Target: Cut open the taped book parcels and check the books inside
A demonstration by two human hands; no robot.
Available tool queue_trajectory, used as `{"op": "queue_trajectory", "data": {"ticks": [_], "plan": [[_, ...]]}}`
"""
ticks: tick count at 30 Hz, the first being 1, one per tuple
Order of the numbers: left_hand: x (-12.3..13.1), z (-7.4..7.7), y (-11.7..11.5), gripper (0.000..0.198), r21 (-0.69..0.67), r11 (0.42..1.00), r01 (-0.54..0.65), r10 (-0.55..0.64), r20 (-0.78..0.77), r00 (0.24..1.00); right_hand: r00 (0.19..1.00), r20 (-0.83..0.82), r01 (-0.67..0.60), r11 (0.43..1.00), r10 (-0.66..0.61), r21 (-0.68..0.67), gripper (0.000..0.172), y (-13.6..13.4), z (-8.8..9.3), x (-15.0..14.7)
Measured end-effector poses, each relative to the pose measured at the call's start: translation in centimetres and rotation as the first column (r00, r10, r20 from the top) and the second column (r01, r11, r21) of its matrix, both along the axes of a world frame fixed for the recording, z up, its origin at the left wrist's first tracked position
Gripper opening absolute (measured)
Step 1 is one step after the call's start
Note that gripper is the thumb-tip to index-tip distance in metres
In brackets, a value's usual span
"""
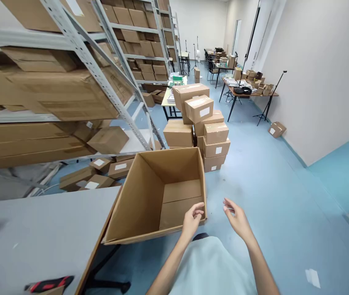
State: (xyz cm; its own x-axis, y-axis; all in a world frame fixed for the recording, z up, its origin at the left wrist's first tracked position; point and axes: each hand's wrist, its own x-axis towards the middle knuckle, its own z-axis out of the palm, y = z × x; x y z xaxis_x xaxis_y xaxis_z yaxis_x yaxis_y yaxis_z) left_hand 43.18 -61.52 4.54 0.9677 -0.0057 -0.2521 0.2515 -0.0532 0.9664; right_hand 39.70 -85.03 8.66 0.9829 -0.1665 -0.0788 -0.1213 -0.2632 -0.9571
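Note:
A large open cardboard box (137,196), with nothing visible inside it, stands in front of me, to the right of the grey table. Over its near right corner hovers my left hand (192,219), fingers loosely bent and apart, holding nothing; whether it touches the rim I cannot tell. My right hand (236,218) is in the air to the right of the box, clear of it. Its thumb and fingers are apart with nothing between them.
Stacked closed cartons (216,133) stand just beyond the box. Metal shelving (100,78) full of boxes lines the left, with small parcels (99,180) beneath. A red-and-black tool (51,283) lies on the grey table (45,233). A paper scrap (312,278) is on the floor.

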Motion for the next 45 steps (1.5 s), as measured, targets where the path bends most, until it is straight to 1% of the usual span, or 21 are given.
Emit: {"op": "queue_trajectory", "data": {"ticks": [3, 6, 10, 13, 16, 18, 22, 27, 29, 31, 33, 36, 39, 41, 42, 44, 45], "plan": [[3.7, 0.6, -3.4, 0.051, -0.003, 1.0, -0.001, 0.001, 0.017, 1.0, 0.999, 0.033, -0.025, 0.999, 0.026, -0.022, 0.078, -2.8, 0.8, 5.5], [8.2, 0.4, -5.1, 0.05, -0.014, 0.999, -0.049, 0.049, 0.066, 0.997, 0.995, 0.06, -0.074, 0.997, 0.076, -0.036, 0.075, -4.4, 1.5, 11.7], [15.7, -0.8, -6.2, 0.052, -0.044, 0.986, -0.161, 0.164, 0.065, 0.984, 0.987, 0.071, -0.139, 0.988, 0.144, -0.063, 0.07, -6.7, 2.1, 19.5], [22.1, -1.2, -7.0, 0.052, -0.081, 0.963, -0.257, 0.262, 0.048, 0.964, 0.988, 0.038, -0.145, 0.987, 0.148, -0.068, 0.074, -9.3, 2.2, 25.1], [28.4, -0.9, -7.6, 0.054, -0.111, 0.936, -0.333, 0.343, 0.082, 0.936, 0.991, 0.02, -0.129, 0.99, 0.131, -0.062, 0.08, -11.9, 2.1, 30.8], [32.0, -0.4, -7.9, 0.055, -0.124, 0.925, -0.359, 0.373, 0.11, 0.921, 0.993, 0.019, -0.115, 0.992, 0.116, -0.044, 0.085, -13.1, 1.9, 34.7], [37.8, 0.4, -8.1, 0.055, -0.143, 0.907, -0.397, 0.416, 0.148, 0.897, 0.996, 0.0, -0.09, 0.995, 0.09, 0.032, 0.094, -14.3, 1.1, 42.7], [43.9, 1.3, -7.7, 0.052, -0.129, 0.879, -0.459, 0.477, 0.202, 0.856, 0.989, -0.029, -0.141, 0.983, 0.145, 0.116, 0.104, -14.1, -0.4, 53.6], [46.8, 2.0, -7.2, 0.05, -0.111, 0.863, -0.492, 0.504, 0.235, 0.831, 0.983, -0.016, -0.178, 0.973, 0.182, 0.148, 0.104, -13.6, -0.9, 58.5], [50.3, 2.7, -6.7, 0.049, -0.097, 0.842, -0.53, 0.534, 0.277, 0.799, 0.977, 0.004, -0.211, 0.963, 0.213, 0.167, 0.103, -12.7, -1.0, 63.7], [54.3, 3.5, -6.0, 0.051, -0.089, 0.808, -0.582, 0.578, 0.311, 0.754, 0.971, 0.034, -0.237, 0.958, 0.235, 0.16, 0.101, -11.6, -0.6, 69.3], [60.9, 4.7, -5.3, 0.063, -0.068, 0.753, -0.655, 0.64, 0.308, 0.704, 0.956, 0.099, -0.288, 0.951, 0.277, 0.114, 0.107, -9.8, 1.0, 77.9], [67.2, 5.5, -5.3, 0.076, 0.032, 0.735, -0.678, 0.647, 0.268, 0.714, 0.945, 0.107, -0.316, 0.947, 0.31, 0.054, 0.119, -8.3, 2.4, 85.6], [70.3, 5.8, -5.5, 0.079, 0.155, 0.722, -0.674, 0.629, 0.256, 0.734, 0.946, 0.064, -0.319, 0.947, 0.316, 0.032, 0.127, -7.4, 2.8, 89.4], [71.4, 5.9, -5.7, 0.079, 0.218, 0.714, -0.666, 0.612, 0.268, 0.744, 0.945, 0.044, -0.326, 0.945, 0.324, 0.028, 0.13, -6.8, 2.7, 90.6], [72.9, 6.1, -6.1, 0.076, 0.315, 0.687, -0.655, 0.576, 0.313, 0.755, 0.933, 0.027, -0.36, 0.933, 0.359, 0.03, 0.132, -5.7, 2.3, 91.8], [73.2, 6.2, -6.3, 0.075, 0.344, 0.674, -0.653, 0.562, 0.336, 0.756, 0.922, 0.035, -0.387, 0.922, 0.386, 0.034, 0.13, -5.2, 2.1, 91.9]]}}
